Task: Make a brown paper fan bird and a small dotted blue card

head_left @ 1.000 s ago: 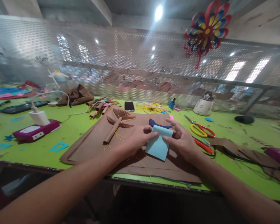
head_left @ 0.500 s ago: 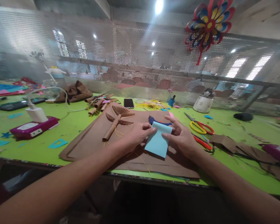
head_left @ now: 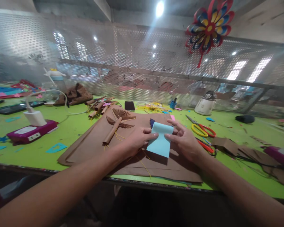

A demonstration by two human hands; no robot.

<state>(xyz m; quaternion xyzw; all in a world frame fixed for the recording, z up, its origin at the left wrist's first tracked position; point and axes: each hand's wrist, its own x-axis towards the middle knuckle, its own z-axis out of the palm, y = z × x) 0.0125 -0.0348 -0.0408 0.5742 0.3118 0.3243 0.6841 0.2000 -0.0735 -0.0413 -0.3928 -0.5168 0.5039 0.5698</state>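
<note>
A light blue piece of paper (head_left: 159,145) is held between my two hands, its far edge bent over in a curve. My left hand (head_left: 142,138) pinches its left side, thumb on top. On the right side, my right hand (head_left: 183,138) grips it with the thumb on the face and the other fingers behind. Just past the paper, a dark blue item (head_left: 152,122) shows partly, mostly hidden by it. Below lie large brown paper sheets (head_left: 85,138). A rolled brown paper figure with pleated fans (head_left: 115,130) and yellow strings rests on them, left of my hands.
To the right lie yellow-handled and red-handled scissors (head_left: 200,128) and brown paper scraps (head_left: 224,145). A purple power strip (head_left: 32,131) with a white charger stands left. Behind are a phone (head_left: 129,106), yellow strings (head_left: 155,107), rolled brown tubes (head_left: 100,107) and a white bottle (head_left: 205,104).
The far edge of the blue paper is bent over a little more, and it covers more of the dark blue item. Both hands keep their grip; the view has shifted slightly.
</note>
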